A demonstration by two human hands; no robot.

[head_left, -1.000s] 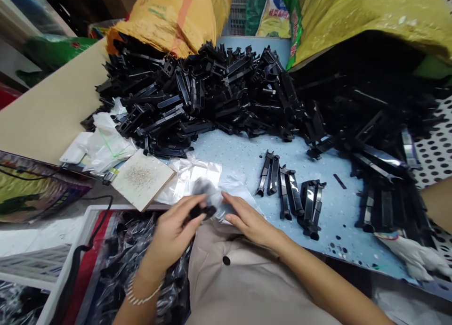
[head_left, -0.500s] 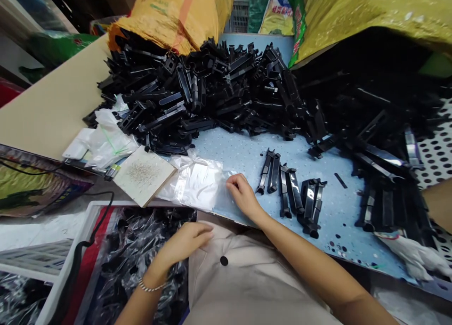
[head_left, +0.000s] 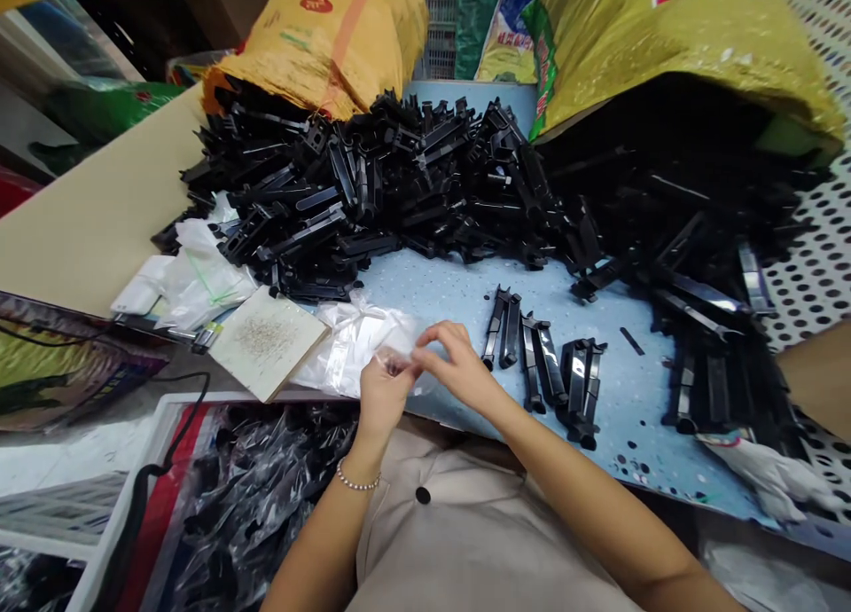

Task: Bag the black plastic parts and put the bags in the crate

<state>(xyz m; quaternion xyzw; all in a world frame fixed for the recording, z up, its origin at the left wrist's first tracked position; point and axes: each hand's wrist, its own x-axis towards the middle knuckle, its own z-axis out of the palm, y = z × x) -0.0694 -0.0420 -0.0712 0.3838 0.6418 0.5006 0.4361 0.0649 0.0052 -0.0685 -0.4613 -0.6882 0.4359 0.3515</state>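
Over the front edge of the table my two hands meet at a clear plastic bag. My left hand (head_left: 384, 395) is closed, pinching the bag's edge between thumb and fingers. From the right, my right hand (head_left: 458, 364) has its bent fingertips closed at the same edge; the film between them is thin and partly smeared. Beneath and to the left lies a stack of clear plastic bags (head_left: 342, 350). Right of my hands, black plastic parts (head_left: 511, 328) lie in small groups, long and narrow with clip-like ends.
A large heap of black parts (head_left: 399, 186) spreads across the back, below an orange sack (head_left: 299, 49) and a yellow sack (head_left: 638, 53). A speckled square board (head_left: 269, 341) sits at left. Below it, a white-rimmed bin (head_left: 160, 417) holds bagged black parts. A white glove (head_left: 764, 474) lies at right.
My left hand has risen from my lap to the table edge and met my right hand at the plastic bag. My right hand's fingers have shifted slightly left.
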